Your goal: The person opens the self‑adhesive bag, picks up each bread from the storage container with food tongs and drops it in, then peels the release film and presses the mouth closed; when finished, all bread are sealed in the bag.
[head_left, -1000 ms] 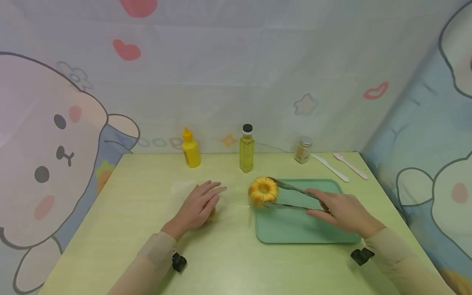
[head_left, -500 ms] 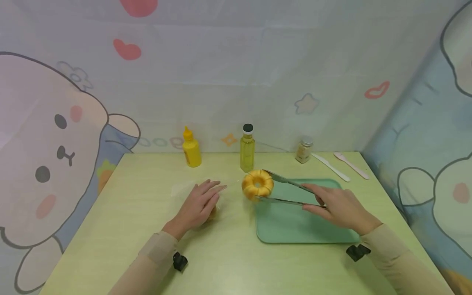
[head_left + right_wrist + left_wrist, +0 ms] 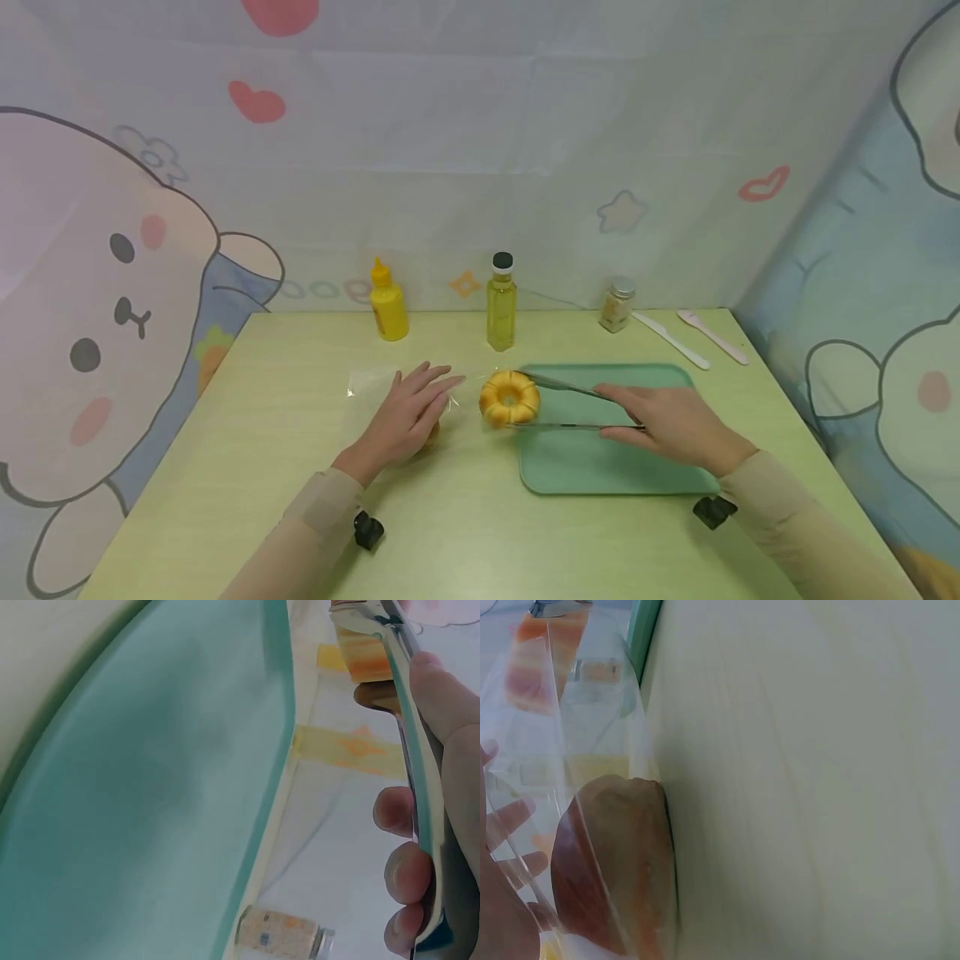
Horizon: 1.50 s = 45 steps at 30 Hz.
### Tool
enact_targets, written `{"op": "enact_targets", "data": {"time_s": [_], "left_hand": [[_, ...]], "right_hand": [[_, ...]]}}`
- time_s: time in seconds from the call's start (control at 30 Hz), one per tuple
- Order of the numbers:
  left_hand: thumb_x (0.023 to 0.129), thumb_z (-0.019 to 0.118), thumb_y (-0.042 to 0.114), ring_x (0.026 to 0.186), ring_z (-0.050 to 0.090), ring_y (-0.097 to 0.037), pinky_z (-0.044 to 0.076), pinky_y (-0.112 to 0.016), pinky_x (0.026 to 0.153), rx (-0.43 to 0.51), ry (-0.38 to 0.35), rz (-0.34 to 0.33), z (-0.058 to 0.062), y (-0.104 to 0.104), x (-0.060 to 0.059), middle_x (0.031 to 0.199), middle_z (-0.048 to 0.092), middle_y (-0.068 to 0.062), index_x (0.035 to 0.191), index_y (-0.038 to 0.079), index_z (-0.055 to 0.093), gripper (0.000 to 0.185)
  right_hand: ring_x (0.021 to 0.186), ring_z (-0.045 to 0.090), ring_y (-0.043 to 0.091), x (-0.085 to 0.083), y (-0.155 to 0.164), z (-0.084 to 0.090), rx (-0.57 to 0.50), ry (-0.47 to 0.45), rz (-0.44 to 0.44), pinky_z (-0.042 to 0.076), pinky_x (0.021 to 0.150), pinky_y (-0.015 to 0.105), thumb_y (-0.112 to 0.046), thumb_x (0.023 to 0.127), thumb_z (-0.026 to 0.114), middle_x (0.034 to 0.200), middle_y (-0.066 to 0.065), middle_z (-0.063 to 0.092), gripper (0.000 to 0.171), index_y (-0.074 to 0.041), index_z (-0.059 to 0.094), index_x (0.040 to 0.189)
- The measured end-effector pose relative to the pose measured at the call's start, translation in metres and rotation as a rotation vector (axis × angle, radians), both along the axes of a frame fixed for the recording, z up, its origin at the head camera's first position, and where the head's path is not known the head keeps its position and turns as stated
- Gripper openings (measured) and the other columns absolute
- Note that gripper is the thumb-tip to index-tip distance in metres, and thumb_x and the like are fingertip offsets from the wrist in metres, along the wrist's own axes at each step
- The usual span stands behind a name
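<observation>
Nearest to us, the left hand (image 3: 401, 421) has its fingers extended and spread against a clear plastic bag (image 3: 592, 742); we cannot tell whether they lie inside or outside it. A brown bread roll (image 3: 622, 862) shows through the plastic, just under that palm. The right hand (image 3: 667, 423) grips metal tongs (image 3: 562, 427) above the green tray (image 3: 615, 471), which lies beneath it on the desk (image 3: 457, 533). Between the two hands we see the yellow ring-shaped bread (image 3: 510, 414), between the tong tips at the tray's edge. Beyond the left hand stands a yellow squeeze bottle (image 3: 389, 310); ahead, between the hands, a dark-capped bottle (image 3: 501, 317); beyond the right hand, a small jar (image 3: 617, 307), a white knife (image 3: 672, 341) and a pink fork (image 3: 714, 338).
</observation>
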<state>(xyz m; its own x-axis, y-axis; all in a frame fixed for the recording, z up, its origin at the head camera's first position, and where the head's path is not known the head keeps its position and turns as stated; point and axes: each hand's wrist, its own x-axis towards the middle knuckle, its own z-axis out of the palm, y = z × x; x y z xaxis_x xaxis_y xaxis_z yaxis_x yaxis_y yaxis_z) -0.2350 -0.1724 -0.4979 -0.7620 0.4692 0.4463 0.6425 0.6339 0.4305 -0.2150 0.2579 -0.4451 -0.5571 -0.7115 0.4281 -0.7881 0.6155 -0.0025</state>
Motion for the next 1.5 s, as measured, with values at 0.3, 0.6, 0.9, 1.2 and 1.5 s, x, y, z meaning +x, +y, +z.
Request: {"op": "enact_targets", "data": {"time_s": [0.3, 0.6, 0.9, 1.2, 1.5], "left_hand": [[0.112, 0.049, 0.025, 0.149, 0.042, -0.047, 0.021, -0.084, 0.112, -0.015, 0.002, -0.025, 0.004, 0.002, 0.002, 0.151, 0.058, -0.014, 0.147, 0.022, 0.064, 0.038], [0.113, 0.046, 0.027, 0.15, 0.04, -0.044, 0.016, -0.085, 0.113, -0.05, 0.001, -0.025, 0.002, 0.001, 0.004, 0.153, 0.057, -0.01, 0.147, 0.023, 0.063, 0.039], [0.112, 0.048, 0.027, 0.15, 0.041, -0.044, 0.017, -0.083, 0.115, -0.057, 0.02, -0.027, 0.004, 0.006, 0.003, 0.151, 0.059, -0.013, 0.147, 0.023, 0.064, 0.038], [0.11, 0.051, 0.025, 0.146, 0.046, -0.046, 0.015, -0.086, 0.113, -0.074, 0.049, -0.029, 0.004, 0.013, 0.006, 0.148, 0.061, -0.012, 0.144, 0.024, 0.067, 0.037], [0.11, 0.052, 0.024, 0.146, 0.045, -0.048, 0.015, -0.089, 0.108, -0.044, 0.055, -0.047, 0.003, 0.018, 0.004, 0.148, 0.062, -0.011, 0.141, 0.026, 0.068, 0.035]], "right_hand": [[0.052, 0.033, -0.007, -0.01, -0.02, 0.008, 0.092, -0.229, -0.015, 0.03, 0.048, 0.019, -0.051, 0.101, 0.068, 0.065, -0.023, 0.04, 0.05, -0.017, 0.066, 0.138], [0.054, 0.038, -0.003, -0.016, -0.029, 0.013, 0.14, -0.414, -0.046, 0.034, 0.051, 0.022, -0.053, 0.105, 0.059, 0.063, -0.02, 0.044, 0.055, -0.014, 0.063, 0.143], [0.057, 0.044, -0.005, -0.015, -0.045, 0.012, 0.169, -0.341, -0.045, 0.04, 0.052, 0.022, -0.057, 0.104, 0.059, 0.068, -0.02, 0.05, 0.06, -0.014, 0.063, 0.145], [0.059, 0.057, -0.002, -0.015, -0.062, 0.002, 0.178, -0.267, -0.044, 0.043, 0.049, 0.022, -0.055, 0.103, 0.062, 0.086, -0.006, 0.075, 0.059, -0.012, 0.063, 0.143], [0.059, 0.05, -0.003, -0.017, -0.073, -0.01, 0.147, -0.302, -0.068, 0.04, 0.048, 0.023, -0.058, 0.103, 0.059, 0.071, -0.015, 0.06, 0.06, -0.015, 0.062, 0.145]]}}
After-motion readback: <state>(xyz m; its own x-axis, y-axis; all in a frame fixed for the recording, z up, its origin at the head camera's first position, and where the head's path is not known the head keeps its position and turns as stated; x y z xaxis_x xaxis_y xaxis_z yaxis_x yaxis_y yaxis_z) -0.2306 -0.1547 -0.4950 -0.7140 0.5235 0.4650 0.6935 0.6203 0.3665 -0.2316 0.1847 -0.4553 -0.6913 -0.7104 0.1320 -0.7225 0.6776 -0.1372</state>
